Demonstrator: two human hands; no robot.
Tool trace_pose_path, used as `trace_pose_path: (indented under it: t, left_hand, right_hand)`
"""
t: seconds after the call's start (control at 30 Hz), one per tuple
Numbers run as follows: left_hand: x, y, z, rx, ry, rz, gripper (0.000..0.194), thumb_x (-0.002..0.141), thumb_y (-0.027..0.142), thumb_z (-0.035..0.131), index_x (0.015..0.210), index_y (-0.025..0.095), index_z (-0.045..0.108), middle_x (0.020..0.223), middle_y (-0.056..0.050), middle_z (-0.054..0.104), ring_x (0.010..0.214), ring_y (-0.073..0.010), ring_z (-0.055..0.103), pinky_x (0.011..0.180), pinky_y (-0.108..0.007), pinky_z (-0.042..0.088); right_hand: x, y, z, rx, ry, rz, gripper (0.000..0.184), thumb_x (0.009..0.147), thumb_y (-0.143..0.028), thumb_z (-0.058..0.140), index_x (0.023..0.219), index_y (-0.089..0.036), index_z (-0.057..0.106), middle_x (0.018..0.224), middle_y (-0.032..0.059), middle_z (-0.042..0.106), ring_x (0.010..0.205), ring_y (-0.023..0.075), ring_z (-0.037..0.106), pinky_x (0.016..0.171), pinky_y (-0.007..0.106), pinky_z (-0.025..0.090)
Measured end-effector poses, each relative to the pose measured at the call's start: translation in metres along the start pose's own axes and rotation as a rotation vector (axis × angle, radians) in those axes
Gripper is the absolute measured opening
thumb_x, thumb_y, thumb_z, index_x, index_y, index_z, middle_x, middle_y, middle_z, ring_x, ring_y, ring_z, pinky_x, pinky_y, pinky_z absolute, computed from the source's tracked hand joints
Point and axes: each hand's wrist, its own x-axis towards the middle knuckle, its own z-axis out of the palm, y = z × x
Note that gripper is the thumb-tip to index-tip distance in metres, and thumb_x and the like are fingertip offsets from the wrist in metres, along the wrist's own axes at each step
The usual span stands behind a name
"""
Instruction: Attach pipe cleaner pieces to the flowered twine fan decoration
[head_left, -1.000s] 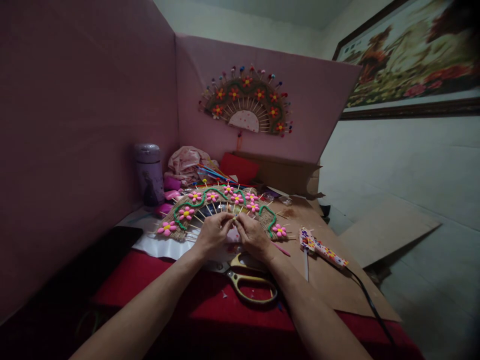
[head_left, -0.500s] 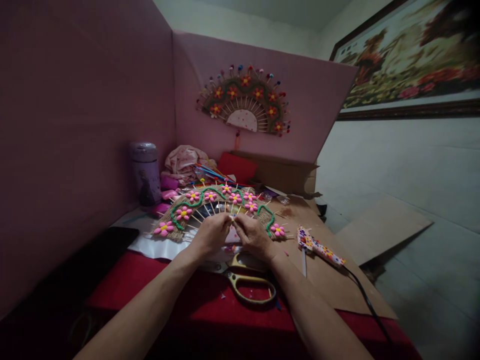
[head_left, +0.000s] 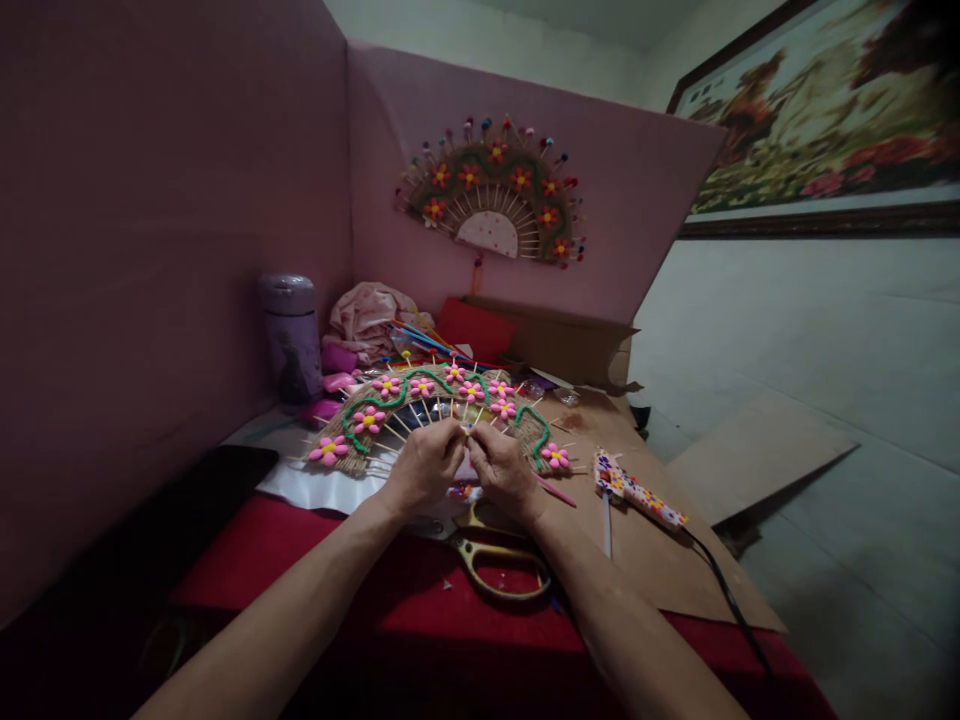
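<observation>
My left hand [head_left: 429, 462] and my right hand [head_left: 501, 470] meet fingertip to fingertip, closed in a pinch. Whatever is between them is small, pale and too hidden to name. Behind and partly under both hands lies a craft fan [head_left: 397, 400] of wooden sticks and wound twine. Pink flowers with yellow centres and a wavy green strip decorate it. Scissors [head_left: 499, 590] with gold-coloured handles rest below the hands, their blades mostly covered. A thin pink strip [head_left: 556, 492] shows beside my right wrist.
A flower-patterned glue gun [head_left: 637, 495] with a black cord lies on cardboard [head_left: 675, 580] at right. The purple bottle [head_left: 291, 340], pink cloth [head_left: 371, 315] and red sheet [head_left: 474, 332] stand or lie behind. A finished-looking fan [head_left: 487, 190] hangs on the pink panel.
Both hands keep their pinch in nearly the same place. The pink strip by my right wrist shows more of its length. The view has shifted slightly.
</observation>
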Motion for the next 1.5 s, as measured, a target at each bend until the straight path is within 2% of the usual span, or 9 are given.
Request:
trace_pose_path:
  t: [0.2,0.3,0.53,0.8,0.97,1.1,1.3,1.5]
  left_hand:
    - [0.002,-0.004,0.006,-0.342,0.052,-0.198,0.017,0.081,0.026,0.047,0.079,0.018,0.062,0.066,-0.001,0.060,0.058,-0.0124,0.053,0.055,-0.022,0.039]
    - [0.003,-0.006,0.007,-0.446,0.042,-0.233,0.018,0.080,0.029,0.050,0.081,0.017,0.064,0.067,-0.001,0.061,0.059,-0.0122,0.053,0.053,-0.021,0.040]
    - [0.005,-0.001,0.005,-0.494,0.059,-0.280,0.020,0.078,0.031,0.053,0.078,0.015,0.064,0.060,0.001,0.057,0.050,-0.0097,0.050,0.046,-0.020,0.039]
    - [0.006,-0.002,0.007,-0.540,0.062,-0.284,0.015,0.077,0.026,0.053,0.077,0.014,0.063,0.062,0.000,0.058,0.054,-0.0094,0.050,0.051,-0.020,0.040]
    - [0.006,-0.002,0.010,-0.690,0.098,-0.417,0.011,0.071,0.025,0.057,0.071,0.013,0.060,0.054,0.003,0.054,0.048,-0.0076,0.046,0.045,-0.019,0.034]
    - [0.007,0.006,0.006,-0.848,0.095,-0.477,0.017,0.068,0.028,0.062,0.071,0.012,0.060,0.055,0.003,0.055,0.044,-0.0059,0.043,0.043,-0.019,0.032]
    - [0.008,0.008,0.003,-0.902,0.081,-0.445,0.024,0.066,0.033,0.067,0.067,0.010,0.060,0.054,0.001,0.056,0.044,-0.0055,0.043,0.042,-0.019,0.031]
    - [0.008,0.008,0.003,-0.958,0.077,-0.462,0.023,0.065,0.032,0.069,0.070,0.010,0.062,0.054,0.001,0.056,0.042,-0.0053,0.042,0.039,-0.019,0.028]
  right_hand:
    - [0.000,-0.001,0.003,0.117,0.043,0.158,0.023,0.089,-0.029,0.039,0.071,-0.021,0.050,0.063,-0.0023,0.052,0.058,0.0125,0.049,0.056,0.023,0.034]
    - [0.001,-0.001,0.002,0.146,0.047,0.182,0.023,0.089,-0.030,0.040,0.071,-0.020,0.051,0.064,-0.0019,0.054,0.060,0.0126,0.051,0.057,0.023,0.034]
    - [0.000,0.001,0.002,0.133,0.039,0.147,0.023,0.089,-0.028,0.040,0.070,-0.020,0.049,0.064,-0.0022,0.053,0.060,0.0120,0.050,0.056,0.023,0.033]
    - [0.000,-0.002,0.002,0.122,0.049,0.161,0.024,0.090,-0.030,0.039,0.070,-0.020,0.048,0.063,-0.0023,0.052,0.058,0.0117,0.048,0.056,0.023,0.032]
    - [0.000,-0.002,0.006,0.151,0.056,0.166,0.025,0.089,-0.032,0.039,0.068,-0.020,0.045,0.061,-0.0028,0.048,0.058,0.0116,0.046,0.055,0.023,0.032]
    - [0.001,-0.002,0.006,0.222,0.066,0.218,0.027,0.089,-0.035,0.039,0.068,-0.020,0.047,0.060,-0.0030,0.047,0.057,0.0113,0.044,0.054,0.023,0.032]
    - [0.001,-0.003,0.004,0.270,0.075,0.227,0.026,0.088,-0.034,0.041,0.067,-0.020,0.047,0.060,-0.0037,0.046,0.057,0.0107,0.044,0.054,0.023,0.032]
    - [0.001,-0.001,0.005,0.382,0.079,0.270,0.027,0.088,-0.038,0.042,0.067,-0.020,0.046,0.059,-0.0045,0.042,0.055,0.0104,0.041,0.052,0.023,0.032]
